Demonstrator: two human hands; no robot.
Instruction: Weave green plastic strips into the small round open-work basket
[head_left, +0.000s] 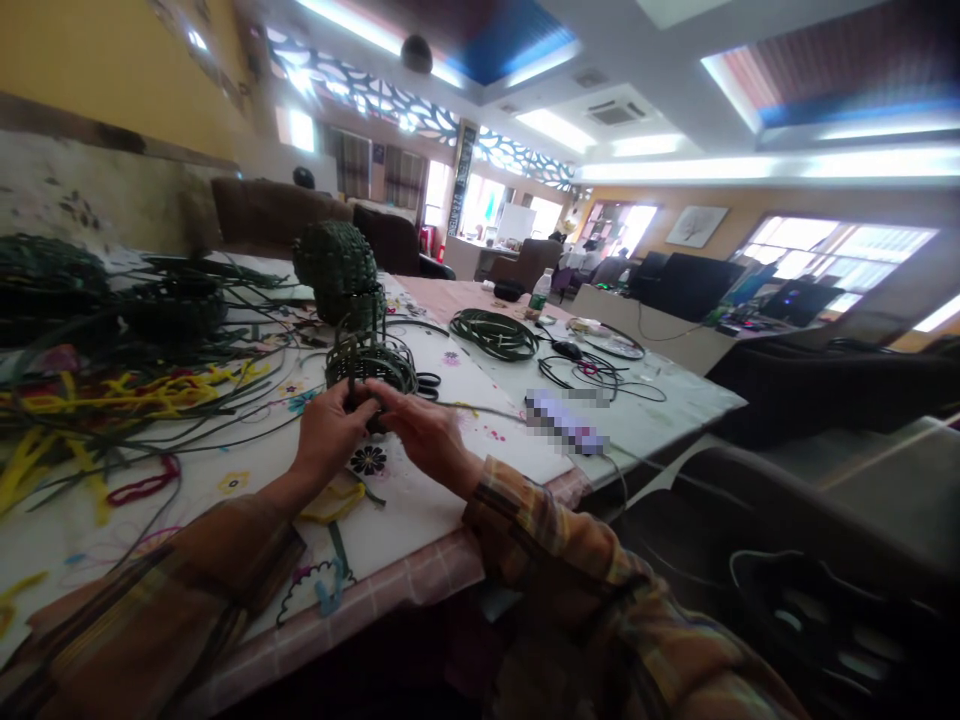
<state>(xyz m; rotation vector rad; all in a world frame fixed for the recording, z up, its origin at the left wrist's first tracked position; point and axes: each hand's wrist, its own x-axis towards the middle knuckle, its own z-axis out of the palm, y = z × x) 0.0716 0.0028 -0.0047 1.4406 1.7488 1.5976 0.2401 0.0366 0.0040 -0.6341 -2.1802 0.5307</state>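
Observation:
A small dark green woven basket [369,358], partly made with upright strips sticking out of its top, rests on the white flowered tablecloth [420,500]. My left hand [330,425] grips its lower near side. My right hand [420,428] meets it at the same spot, fingers pinching a green strip at the basket's base. A long thin strip [487,410] trails from there to the right. Behind the basket stands a finished dark green woven piece [337,268].
Yellow, red and green strips [112,400] lie piled at the left, with dark woven baskets [172,300] behind them. A green coil [495,333], black cables [592,375], scissors [429,384] and a bottle [539,291] lie further right. Dark chairs stand beyond the table's right edge.

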